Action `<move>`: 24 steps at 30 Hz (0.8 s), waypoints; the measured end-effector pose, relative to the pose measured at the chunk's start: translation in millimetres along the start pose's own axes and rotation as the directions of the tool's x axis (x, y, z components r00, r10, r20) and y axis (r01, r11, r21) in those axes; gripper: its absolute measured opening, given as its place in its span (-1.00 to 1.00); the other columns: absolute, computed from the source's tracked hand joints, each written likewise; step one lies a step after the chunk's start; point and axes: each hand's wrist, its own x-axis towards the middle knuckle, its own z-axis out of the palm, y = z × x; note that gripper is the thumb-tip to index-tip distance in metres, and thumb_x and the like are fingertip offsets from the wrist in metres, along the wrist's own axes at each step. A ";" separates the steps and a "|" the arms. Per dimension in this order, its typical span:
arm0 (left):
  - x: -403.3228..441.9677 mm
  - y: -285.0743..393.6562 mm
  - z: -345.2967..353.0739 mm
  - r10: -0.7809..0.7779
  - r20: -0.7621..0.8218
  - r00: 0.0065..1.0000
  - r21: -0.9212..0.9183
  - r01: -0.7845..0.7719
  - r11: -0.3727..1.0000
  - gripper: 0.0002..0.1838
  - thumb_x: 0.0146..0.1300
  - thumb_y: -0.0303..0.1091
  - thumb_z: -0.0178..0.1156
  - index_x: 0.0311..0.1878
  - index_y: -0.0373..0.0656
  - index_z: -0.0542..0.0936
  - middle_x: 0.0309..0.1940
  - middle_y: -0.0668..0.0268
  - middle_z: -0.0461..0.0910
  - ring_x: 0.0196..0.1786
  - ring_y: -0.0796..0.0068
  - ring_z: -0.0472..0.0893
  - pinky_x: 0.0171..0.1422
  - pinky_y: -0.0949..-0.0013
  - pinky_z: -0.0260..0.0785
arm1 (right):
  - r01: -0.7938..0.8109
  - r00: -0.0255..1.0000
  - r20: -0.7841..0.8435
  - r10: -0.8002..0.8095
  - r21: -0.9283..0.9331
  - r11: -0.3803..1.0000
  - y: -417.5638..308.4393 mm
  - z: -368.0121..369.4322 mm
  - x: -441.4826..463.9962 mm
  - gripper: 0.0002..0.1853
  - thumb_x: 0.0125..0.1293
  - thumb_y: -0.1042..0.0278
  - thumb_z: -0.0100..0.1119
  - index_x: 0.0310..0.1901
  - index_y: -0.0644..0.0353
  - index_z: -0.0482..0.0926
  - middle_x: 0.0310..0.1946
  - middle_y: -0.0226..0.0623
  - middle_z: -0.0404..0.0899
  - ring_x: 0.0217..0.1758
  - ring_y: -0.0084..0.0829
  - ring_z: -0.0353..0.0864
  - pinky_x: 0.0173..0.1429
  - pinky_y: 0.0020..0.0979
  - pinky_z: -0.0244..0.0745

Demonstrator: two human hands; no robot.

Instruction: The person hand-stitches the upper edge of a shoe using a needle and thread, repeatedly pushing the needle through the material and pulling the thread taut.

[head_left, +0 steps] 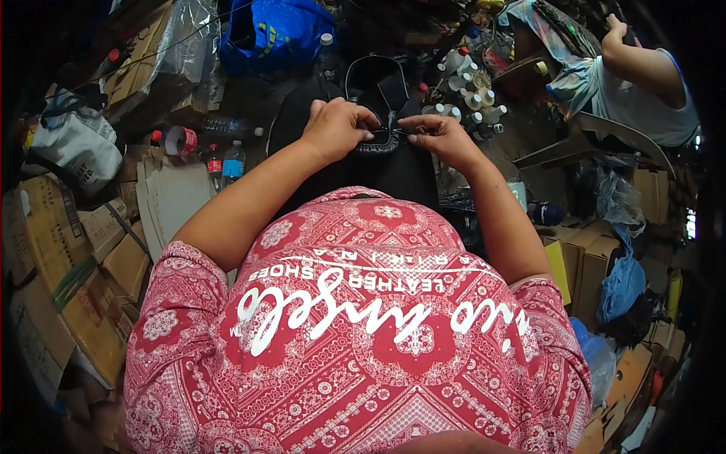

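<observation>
My left hand is closed in a pinch over my lap, its thumb and forefinger at the left edge of a black strap-like piece with a ridged, shiny rim. Opposite it, my right hand pinches at the right edge of the same piece. Small bright glints show at both fingertips, too fine to name. Just beyond the fingers lies a black looped item with a pale edge. Whether it is joined to the piece in my hands I cannot tell. Dark cloth covers my legs beneath.
Several empty plastic bottles cluster at right, near another person's arm. A curved blade-like object lies by that person. A blue bag sits ahead. Flattened cardboard and a white bag are at left; cardboard boxes stand at right.
</observation>
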 end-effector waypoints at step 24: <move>13.2 -1.8 -17.5 0.063 0.190 0.980 0.028 -0.070 0.997 -0.88 0.09 -0.37 0.26 -0.30 -0.14 0.63 -0.38 0.20 0.63 -0.26 0.18 0.61 -0.16 0.24 0.41 | -0.071 0.997 -0.018 0.073 0.122 0.990 6.5 -14.0 2.1 -0.84 0.12 0.41 0.37 -0.29 0.25 0.61 -0.34 -0.45 0.62 -0.26 -0.65 0.56 -0.13 -0.56 0.46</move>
